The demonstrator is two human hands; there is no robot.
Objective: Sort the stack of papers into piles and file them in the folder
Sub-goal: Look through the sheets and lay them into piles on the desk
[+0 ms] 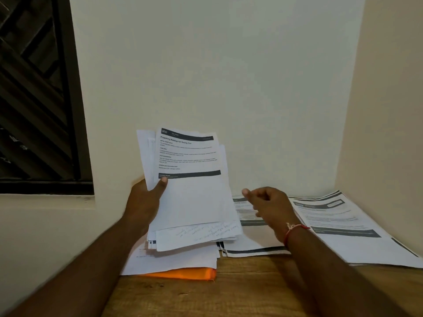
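Near the centre of the frame, my left hand (144, 202) grips the stack of papers (192, 197) upright, thumb pressed on the top sheet just below its dark band, fingers hidden behind. The top sheet is a printed form; a handwritten page pokes out at the bottom edge.

My right hand (270, 207) hangs to the right of the stack with fingers loosely curled and nothing in them, above the middle pile (249, 245). A second pile (343, 225) lies at the right of the frame, and a third (171, 261) sits on the orange folder (183, 273) at lower centre, all on the wooden table (240, 289).

As I judge it, the sorting is partway through and the next sheet is due to be peeled off. To do it well I would read the heading first, then pinch only the top sheet at its free right edge, easing my left thumb so one page slides and the ragged ones beneath stay put. I would lay it squarely on its matching pile.
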